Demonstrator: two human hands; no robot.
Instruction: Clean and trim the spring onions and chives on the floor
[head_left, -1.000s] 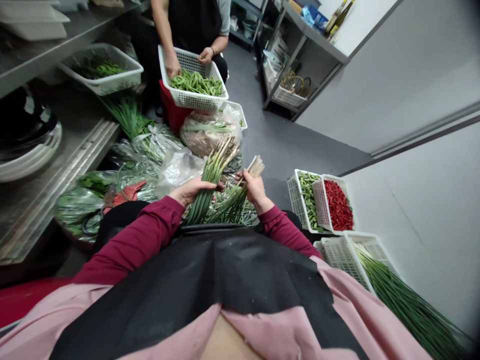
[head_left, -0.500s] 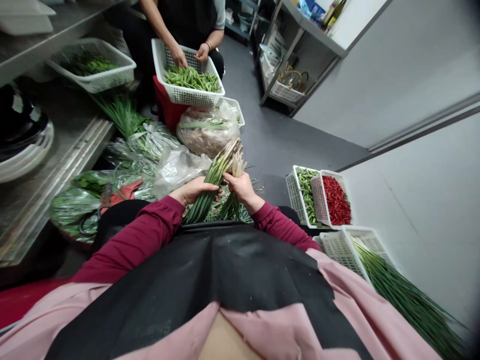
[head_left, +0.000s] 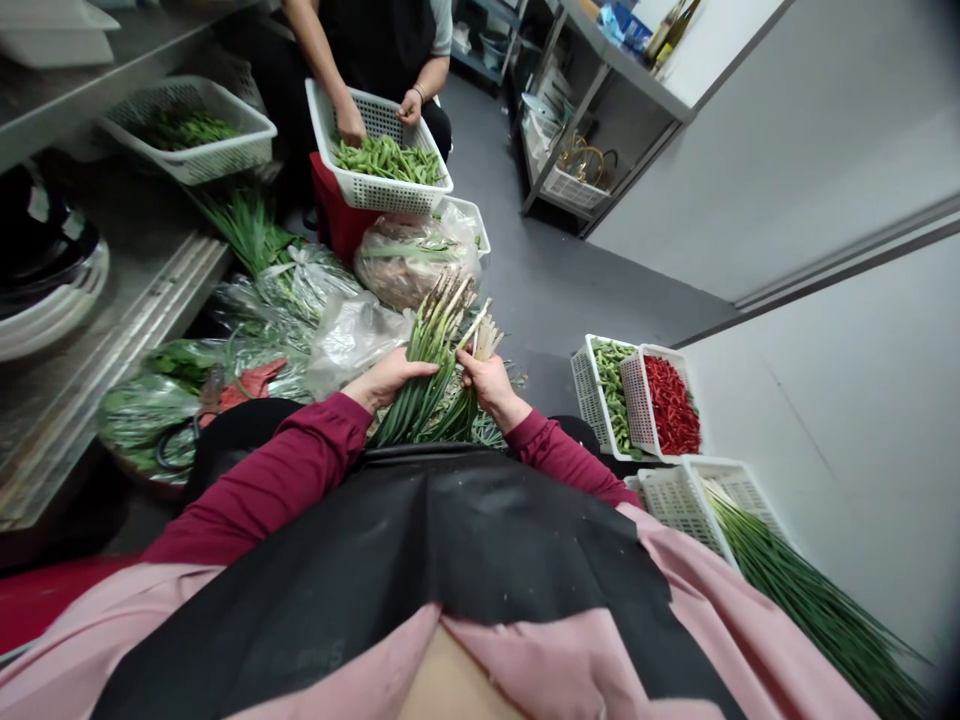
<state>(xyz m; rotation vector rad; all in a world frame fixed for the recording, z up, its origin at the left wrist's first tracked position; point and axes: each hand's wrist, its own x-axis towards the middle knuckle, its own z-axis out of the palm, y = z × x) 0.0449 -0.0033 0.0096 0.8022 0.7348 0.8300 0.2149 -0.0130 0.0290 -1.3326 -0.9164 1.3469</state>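
Left hand [head_left: 388, 381] grip wrapped closed around a bundle of long, thin green spring onions [head_left: 429, 375], held above the black cloth apron [head_left: 390, 560]; right hand [head_left: 489, 382] grip pinches pale, fibrous stalk ends [head_left: 486, 340]; stems light, soft, easily bruised; best held mid-stalk.

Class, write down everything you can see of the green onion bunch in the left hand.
The bunch of green onions is a tilted sheaf of slender green stalks, its pale, dry-looking root ends fanning upward and away. The left hand grips it around the middle, and its green tops run down towards the lap.
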